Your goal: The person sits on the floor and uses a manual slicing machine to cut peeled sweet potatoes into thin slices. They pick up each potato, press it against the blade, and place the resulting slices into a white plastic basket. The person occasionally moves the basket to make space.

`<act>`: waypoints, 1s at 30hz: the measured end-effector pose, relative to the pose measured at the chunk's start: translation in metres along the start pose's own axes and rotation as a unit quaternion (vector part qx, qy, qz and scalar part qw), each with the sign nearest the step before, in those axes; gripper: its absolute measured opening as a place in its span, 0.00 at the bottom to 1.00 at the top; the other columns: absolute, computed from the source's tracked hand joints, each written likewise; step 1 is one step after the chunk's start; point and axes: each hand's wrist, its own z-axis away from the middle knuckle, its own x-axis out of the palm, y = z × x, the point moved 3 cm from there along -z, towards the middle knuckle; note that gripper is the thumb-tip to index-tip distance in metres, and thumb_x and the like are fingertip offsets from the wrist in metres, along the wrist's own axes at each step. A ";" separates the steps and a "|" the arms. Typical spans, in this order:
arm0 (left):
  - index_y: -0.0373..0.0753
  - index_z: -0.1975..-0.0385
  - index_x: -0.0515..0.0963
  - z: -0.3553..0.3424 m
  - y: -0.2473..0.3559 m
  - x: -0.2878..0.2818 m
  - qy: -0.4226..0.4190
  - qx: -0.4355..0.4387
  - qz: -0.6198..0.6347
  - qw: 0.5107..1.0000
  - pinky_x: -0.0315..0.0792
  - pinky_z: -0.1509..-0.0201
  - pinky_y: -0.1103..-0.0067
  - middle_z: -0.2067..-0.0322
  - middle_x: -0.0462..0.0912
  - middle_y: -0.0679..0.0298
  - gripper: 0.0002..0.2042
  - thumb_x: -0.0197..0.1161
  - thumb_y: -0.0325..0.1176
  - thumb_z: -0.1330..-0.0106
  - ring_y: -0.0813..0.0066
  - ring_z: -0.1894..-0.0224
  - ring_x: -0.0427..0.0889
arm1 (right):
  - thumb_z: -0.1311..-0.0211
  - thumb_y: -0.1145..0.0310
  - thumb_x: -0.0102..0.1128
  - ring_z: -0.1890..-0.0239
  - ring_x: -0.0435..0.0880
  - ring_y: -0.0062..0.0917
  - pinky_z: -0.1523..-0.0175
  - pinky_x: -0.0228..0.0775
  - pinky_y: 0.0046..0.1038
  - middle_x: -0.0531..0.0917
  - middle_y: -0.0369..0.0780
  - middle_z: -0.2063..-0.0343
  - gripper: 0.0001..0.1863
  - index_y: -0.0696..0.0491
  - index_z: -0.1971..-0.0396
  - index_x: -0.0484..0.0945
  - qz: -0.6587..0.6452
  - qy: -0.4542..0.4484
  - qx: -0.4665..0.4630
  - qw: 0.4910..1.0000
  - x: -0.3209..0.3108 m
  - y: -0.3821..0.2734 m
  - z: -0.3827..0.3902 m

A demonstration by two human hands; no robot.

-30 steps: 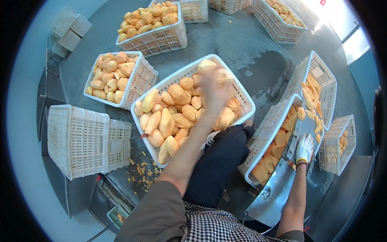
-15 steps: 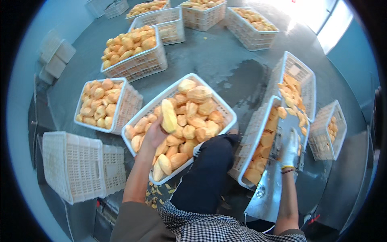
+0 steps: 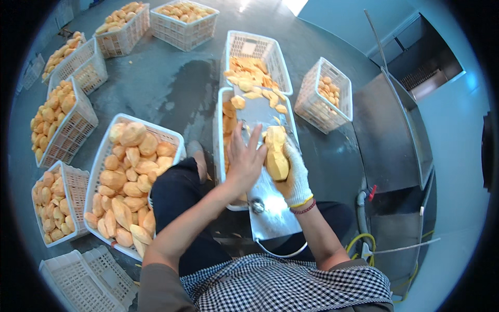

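Note:
A metal slicing machine (image 3: 270,192) with a round knob lies across a white crate (image 3: 222,99) in front of me. On its plate are two yellow peeled tubers, apparently sweet potatoes: the far one (image 3: 275,136) and the near one (image 3: 277,166), end to end. My right hand (image 3: 295,179), in a white knitted glove, curls round their right side and grips them. My bare left hand (image 3: 244,162) is just left of them, fingers spread, holding nothing. Flat slices (image 3: 254,93) lie at the plate's far end.
A crate of peeled tubers (image 3: 130,182) stands by my left leg. Beyond the slicer a crate (image 3: 249,67) holds slices; a smaller crate (image 3: 323,93) stands right of it. More filled crates (image 3: 184,15) line the far left. A steel trough (image 3: 390,135) and yellow hose (image 3: 361,242) are at right.
The view has swung right. My left hand has come from the tuber crate to the slicer and let go of its pale tuber. My gloved hand has drawn nearer and now grips tubers.

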 end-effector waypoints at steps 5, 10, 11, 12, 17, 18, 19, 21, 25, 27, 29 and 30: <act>0.37 0.46 0.70 -0.032 -0.065 0.000 0.126 -0.078 0.075 0.986 0.62 0.37 0.62 0.43 0.61 0.41 0.18 0.55 0.38 0.33 0.44 0.40 0.66 | 0.41 0.62 0.63 0.39 0.70 0.37 0.36 0.62 0.32 0.67 0.49 0.38 0.31 0.58 0.39 0.69 0.663 0.062 -0.169 0.727 -0.094 -0.002 0.024; 0.34 0.47 0.71 -0.027 -0.074 -0.024 0.088 -0.169 0.178 0.966 0.60 0.35 0.67 0.44 0.64 0.47 0.17 0.52 0.37 0.31 0.54 0.39 0.64 | 0.39 0.58 0.60 0.35 0.64 0.45 0.34 0.58 0.38 0.62 0.51 0.35 0.27 0.54 0.42 0.74 0.752 0.044 -0.156 0.638 -0.103 0.016 0.044; 0.34 0.47 0.71 -0.031 -0.071 -0.027 0.082 -0.177 0.202 0.960 0.60 0.35 0.68 0.44 0.64 0.48 0.17 0.52 0.37 0.30 0.55 0.39 0.64 | 0.39 0.60 0.59 0.37 0.66 0.44 0.34 0.59 0.39 0.65 0.51 0.36 0.25 0.53 0.42 0.74 0.766 0.036 -0.184 0.615 -0.095 0.014 0.041; 0.33 0.47 0.71 -0.031 -0.068 -0.030 0.073 -0.179 0.214 0.958 0.60 0.35 0.69 0.45 0.64 0.49 0.17 0.52 0.37 0.30 0.56 0.39 0.64 | 0.39 0.63 0.59 0.37 0.65 0.43 0.34 0.58 0.38 0.65 0.50 0.36 0.25 0.55 0.43 0.74 0.757 0.048 -0.176 0.627 -0.094 0.017 0.040; 0.35 0.47 0.72 -0.036 -0.059 -0.040 0.084 -0.153 0.223 0.959 0.58 0.34 0.73 0.43 0.65 0.54 0.16 0.52 0.36 0.30 0.63 0.38 0.65 | 0.42 0.73 0.58 0.41 0.70 0.43 0.39 0.63 0.39 0.74 0.47 0.45 0.18 0.56 0.50 0.77 0.857 0.005 -0.310 0.411 -0.092 0.030 -0.026; 0.37 0.47 0.73 -0.040 -0.058 -0.039 0.086 -0.142 0.215 0.962 0.57 0.34 0.74 0.43 0.66 0.56 0.16 0.52 0.36 0.30 0.65 0.38 0.65 | 0.42 0.67 0.59 0.47 0.73 0.44 0.43 0.67 0.39 0.76 0.46 0.47 0.15 0.55 0.56 0.79 0.874 -0.041 -0.384 0.296 -0.084 0.025 -0.058; 0.36 0.48 0.73 -0.043 -0.056 -0.033 0.093 -0.147 0.211 0.962 0.58 0.34 0.74 0.43 0.67 0.56 0.15 0.52 0.36 0.30 0.66 0.39 0.66 | 0.41 0.66 0.57 0.49 0.74 0.43 0.46 0.68 0.37 0.77 0.44 0.48 0.12 0.54 0.59 0.80 0.867 0.015 -0.402 0.294 -0.106 0.027 -0.096; 0.34 0.50 0.73 -0.044 -0.064 -0.031 0.100 -0.153 0.205 0.962 0.60 0.36 0.71 0.45 0.67 0.51 0.15 0.53 0.35 0.31 0.58 0.40 0.67 | 0.41 0.62 0.56 0.53 0.75 0.42 0.47 0.69 0.36 0.77 0.43 0.47 0.14 0.51 0.58 0.81 0.798 0.144 -0.320 0.489 -0.098 0.030 -0.133; 0.33 0.52 0.74 -0.047 -0.070 -0.031 0.109 -0.156 0.228 0.955 0.63 0.37 0.71 0.48 0.70 0.51 0.14 0.55 0.34 0.33 0.57 0.43 0.69 | 0.42 0.59 0.57 0.51 0.74 0.42 0.44 0.67 0.38 0.76 0.41 0.46 0.17 0.50 0.55 0.81 0.813 0.125 -0.298 0.484 -0.103 0.033 -0.143; 0.33 0.53 0.75 -0.041 -0.073 -0.035 0.121 -0.170 0.214 0.954 0.63 0.38 0.71 0.49 0.71 0.52 0.14 0.55 0.35 0.33 0.58 0.44 0.70 | 0.42 0.59 0.57 0.50 0.73 0.42 0.43 0.67 0.37 0.75 0.41 0.45 0.18 0.49 0.53 0.80 0.812 0.136 -0.293 0.487 -0.099 0.040 -0.141; 0.33 0.53 0.75 -0.037 -0.074 -0.034 0.116 -0.173 0.206 0.956 0.64 0.39 0.70 0.50 0.72 0.52 0.14 0.55 0.35 0.33 0.57 0.44 0.71 | 0.42 0.58 0.58 0.49 0.73 0.42 0.41 0.66 0.37 0.74 0.40 0.45 0.21 0.49 0.49 0.78 0.822 0.150 -0.284 0.471 -0.095 0.046 -0.135; 0.33 0.54 0.75 -0.033 -0.075 -0.030 0.111 -0.179 0.202 0.957 0.64 0.39 0.70 0.51 0.73 0.52 0.14 0.55 0.36 0.33 0.57 0.44 0.71 | 0.43 0.59 0.58 0.49 0.72 0.42 0.42 0.66 0.37 0.76 0.40 0.47 0.21 0.49 0.49 0.78 0.817 0.155 -0.284 0.478 -0.104 0.047 -0.138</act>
